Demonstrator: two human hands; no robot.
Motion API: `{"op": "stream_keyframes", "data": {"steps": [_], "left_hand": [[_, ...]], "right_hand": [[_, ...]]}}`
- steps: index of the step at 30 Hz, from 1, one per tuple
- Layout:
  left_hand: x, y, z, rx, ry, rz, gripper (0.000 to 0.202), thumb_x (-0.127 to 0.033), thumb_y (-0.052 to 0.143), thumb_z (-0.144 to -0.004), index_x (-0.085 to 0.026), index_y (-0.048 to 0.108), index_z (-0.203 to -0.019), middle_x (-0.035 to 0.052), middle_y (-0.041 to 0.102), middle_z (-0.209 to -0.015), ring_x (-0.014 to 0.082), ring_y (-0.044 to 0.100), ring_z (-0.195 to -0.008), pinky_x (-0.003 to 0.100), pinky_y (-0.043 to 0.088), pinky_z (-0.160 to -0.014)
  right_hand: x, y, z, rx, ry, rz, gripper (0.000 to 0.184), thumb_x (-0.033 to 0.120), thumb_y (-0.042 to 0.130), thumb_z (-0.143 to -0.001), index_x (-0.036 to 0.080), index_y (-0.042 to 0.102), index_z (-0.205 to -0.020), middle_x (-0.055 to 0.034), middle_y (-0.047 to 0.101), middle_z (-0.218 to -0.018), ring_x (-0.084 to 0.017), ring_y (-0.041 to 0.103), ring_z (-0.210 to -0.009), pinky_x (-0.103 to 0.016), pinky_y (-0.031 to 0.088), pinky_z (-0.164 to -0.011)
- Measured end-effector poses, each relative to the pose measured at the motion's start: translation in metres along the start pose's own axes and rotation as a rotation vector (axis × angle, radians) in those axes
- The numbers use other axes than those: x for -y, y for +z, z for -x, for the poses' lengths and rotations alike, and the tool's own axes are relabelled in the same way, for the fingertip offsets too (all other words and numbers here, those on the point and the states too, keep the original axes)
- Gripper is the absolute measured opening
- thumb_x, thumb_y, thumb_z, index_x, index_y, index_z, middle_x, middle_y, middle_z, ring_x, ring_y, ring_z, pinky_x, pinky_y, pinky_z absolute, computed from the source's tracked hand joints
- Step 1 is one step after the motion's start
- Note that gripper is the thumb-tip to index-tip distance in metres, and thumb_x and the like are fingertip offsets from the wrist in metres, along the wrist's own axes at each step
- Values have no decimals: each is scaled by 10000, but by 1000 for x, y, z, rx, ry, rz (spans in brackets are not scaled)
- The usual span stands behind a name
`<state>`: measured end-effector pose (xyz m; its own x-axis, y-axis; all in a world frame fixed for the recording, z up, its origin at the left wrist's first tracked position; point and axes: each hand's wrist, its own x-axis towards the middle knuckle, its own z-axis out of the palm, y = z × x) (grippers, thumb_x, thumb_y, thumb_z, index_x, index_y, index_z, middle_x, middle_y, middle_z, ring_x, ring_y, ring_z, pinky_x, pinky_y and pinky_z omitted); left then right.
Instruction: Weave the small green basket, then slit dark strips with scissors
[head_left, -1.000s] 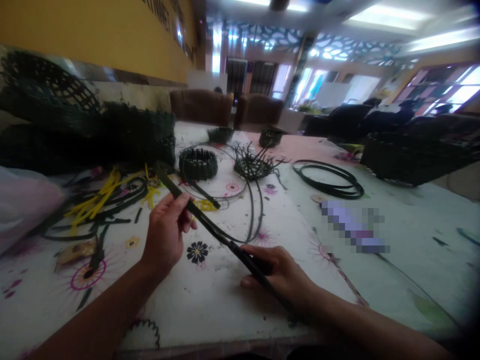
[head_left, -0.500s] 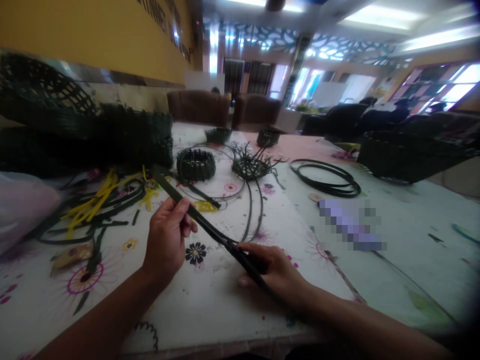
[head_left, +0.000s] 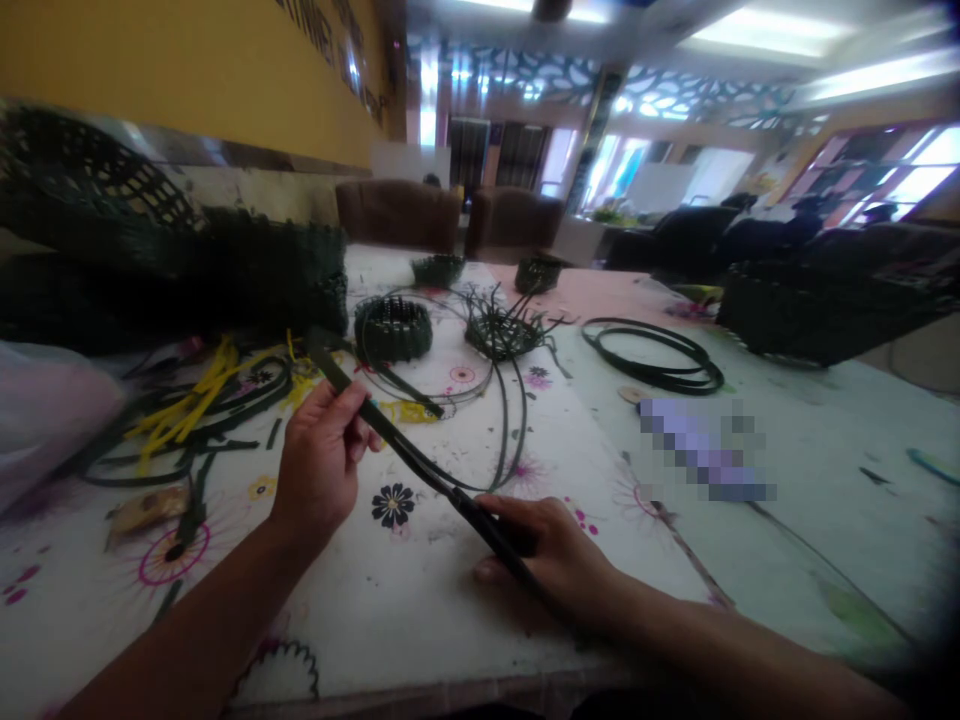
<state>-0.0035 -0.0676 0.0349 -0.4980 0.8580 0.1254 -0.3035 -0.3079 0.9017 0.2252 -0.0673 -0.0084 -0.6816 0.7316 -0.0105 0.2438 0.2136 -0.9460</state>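
Observation:
My left hand [head_left: 319,465] pinches a flat dark green strip [head_left: 382,425] between thumb and fingers, and the strip's far end sticks out past the thumb. In my right hand [head_left: 555,555] is a dark tool that looks like a pair of scissors [head_left: 487,530], with the fingers closed round its handles. Its narrow tip points up and left, along the strip. Where blade and strip meet, the two dark shapes blend and are hard to tell apart. Thin strips curve away from this spot toward an unfinished basket [head_left: 504,335] with loose ends standing up.
Small woven baskets [head_left: 394,330] stand behind the hands, with large dark baskets [head_left: 270,265] at left. Yellow strips [head_left: 191,400] and green offcuts lie left, near a plastic bag [head_left: 52,420]. A coiled strip [head_left: 652,355], a blurred-out purple item [head_left: 701,450] and a big basket [head_left: 817,310] are right.
My left hand has shifted slightly left and toward me, still pinching the strip. My right hand and the dark tool have barely moved.

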Motion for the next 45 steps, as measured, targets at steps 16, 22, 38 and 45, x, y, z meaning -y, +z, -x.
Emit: {"op": "stream_keyframes", "data": {"steps": [16, 22, 38, 45], "left_hand": [[10, 7, 14, 43, -10, 6, 152, -269, 663, -797, -171, 554, -758, -68, 438, -490, 49, 372, -381, 184, 307, -390], [10, 1, 4, 18, -35, -14, 148, -249, 651, -794, -174, 561, -703, -55, 418, -440, 65, 349, -360, 196, 313, -389], [8, 9, 15, 15, -11, 11, 176, -258, 666, -789, -194, 534, -691, -45, 413, -479, 72, 352, -391, 199, 346, -413], [11, 6, 13, 2, -40, 33, 207, -253, 674, -784, -184, 514, -673, -49, 425, -469, 66, 352, -381, 196, 339, -411]], "right_hand": [[-4, -1, -1, -5, -61, -16, 436, 339, 793, -696, 150, 686, -1073, 41, 492, -687, -101, 416, -616, -226, 359, -549], [0, -1, 0, 3, 1, 21, 334, 334, 769, -716, 146, 705, -985, 45, 443, -659, -100, 373, -599, -231, 327, -531], [-5, 1, 0, -74, -38, -39, 471, 315, 807, -660, 144, 667, -1076, 42, 507, -684, -102, 417, -607, -219, 350, -537], [5, 0, 0, -12, -68, 11, 335, 312, 768, -719, 115, 677, -975, 72, 396, -613, -76, 318, -552, -199, 290, -485]]}}
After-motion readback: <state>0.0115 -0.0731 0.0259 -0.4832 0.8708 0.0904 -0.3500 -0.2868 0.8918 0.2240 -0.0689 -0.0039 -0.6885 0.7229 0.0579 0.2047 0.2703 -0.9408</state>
